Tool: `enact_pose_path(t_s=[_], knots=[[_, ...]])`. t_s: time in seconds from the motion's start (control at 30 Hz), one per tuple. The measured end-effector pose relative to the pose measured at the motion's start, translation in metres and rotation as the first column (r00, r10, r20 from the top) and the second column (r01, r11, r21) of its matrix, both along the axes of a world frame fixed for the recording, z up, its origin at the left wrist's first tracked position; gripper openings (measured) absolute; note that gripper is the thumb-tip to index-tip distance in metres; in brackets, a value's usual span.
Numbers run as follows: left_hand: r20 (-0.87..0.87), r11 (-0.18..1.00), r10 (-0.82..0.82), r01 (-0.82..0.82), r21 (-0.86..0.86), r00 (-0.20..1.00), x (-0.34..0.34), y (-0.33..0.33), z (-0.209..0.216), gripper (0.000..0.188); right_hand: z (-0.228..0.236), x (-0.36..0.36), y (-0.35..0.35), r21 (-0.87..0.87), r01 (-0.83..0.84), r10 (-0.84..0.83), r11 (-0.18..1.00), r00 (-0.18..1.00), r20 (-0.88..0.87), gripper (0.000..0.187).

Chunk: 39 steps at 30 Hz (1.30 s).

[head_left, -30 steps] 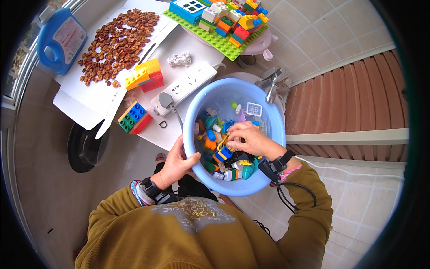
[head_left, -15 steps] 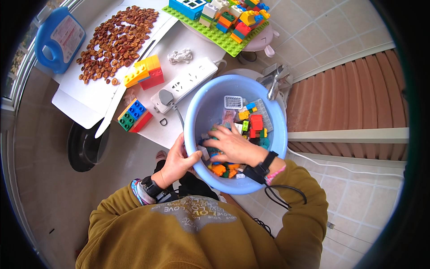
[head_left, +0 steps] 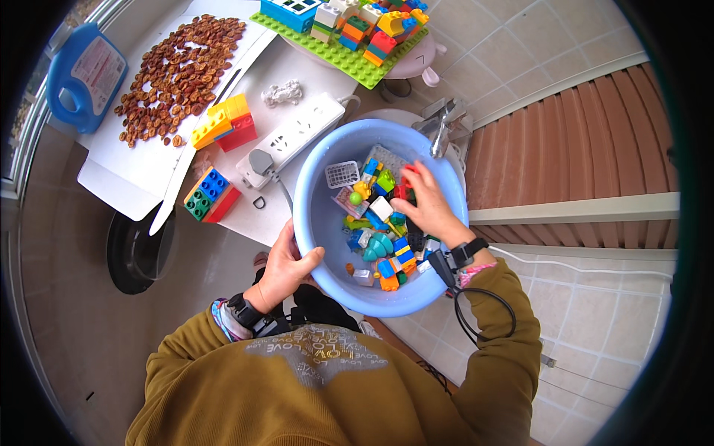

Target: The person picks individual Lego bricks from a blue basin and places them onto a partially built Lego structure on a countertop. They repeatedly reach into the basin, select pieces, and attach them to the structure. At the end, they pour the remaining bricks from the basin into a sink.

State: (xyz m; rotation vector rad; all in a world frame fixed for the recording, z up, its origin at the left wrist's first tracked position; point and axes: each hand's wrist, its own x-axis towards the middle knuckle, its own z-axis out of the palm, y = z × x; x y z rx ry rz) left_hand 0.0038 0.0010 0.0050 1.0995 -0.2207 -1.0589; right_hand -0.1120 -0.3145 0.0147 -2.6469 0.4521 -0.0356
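Note:
A light-blue basin (head_left: 306,256) holds a loose pile of toy bricks. My left hand (head_left: 281,266) grips its near-left rim, thumb over the edge. At the right side inside the basin, my right hand (head_left: 433,208) has its fingers and thumb closed around a red toy brick (head_left: 402,192), partly hidden by the hand. A grey studded plate (head_left: 385,160) leans by the far wall. Left of the right hand lie a white grid basket (head_left: 342,174), a lime-green brick (head_left: 385,180), a teal piece (head_left: 378,246) and an orange brick (head_left: 388,283).
Left of the basin, the white table bears a power strip (head_left: 297,137), a yellow-and-red brick stack (head_left: 229,123), another brick stack (head_left: 212,195), dried slices (head_left: 175,82) and a blue jug (head_left: 88,78). A green baseplate with bricks (head_left: 357,63) stands beyond. A faucet (head_left: 444,130) adjoins the basin's far-right rim.
My right hand has moved rightward and away from me, from the pile's left part to the red brick. Several bricks and the white basket have shifted. My left hand stays on the rim.

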Motion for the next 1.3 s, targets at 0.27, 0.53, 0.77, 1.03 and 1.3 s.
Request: enact_pose_path(t_s=[0.27,0.53,0.77,1.03,1.3], knots=[[0.032,1.0,0.024,-0.024,-0.01,0.999,-0.003,-0.001,-0.01,0.068,0.011,-0.002,0.042,0.091,-0.232,0.242,0.968,0.962,-0.123,0.054],[0.01,1.0,0.011,-0.01,-0.013,1.0,-0.002,0.0,-0.005,0.068,0.079,0.066,0.055,-0.169,-0.251,0.292,0.953,0.908,0.299,0.017],[0.033,0.995,0.016,-0.013,-0.096,0.999,-0.002,-0.002,-0.017,0.072,0.076,0.192,0.078,-0.236,-0.271,0.348,0.933,0.845,0.406,0.023],[0.078,1.0,-0.003,0.005,-0.021,0.997,-0.003,0.001,-0.019,0.075,0.034,0.278,0.086,-0.349,-0.307,0.361,0.885,0.927,0.1,0.039],[0.068,0.999,-0.034,0.035,-0.008,0.997,0.0,0.002,-0.013,0.076,0.023,0.284,0.067,-0.33,-0.312,0.392,0.891,0.895,0.212,0.031]])
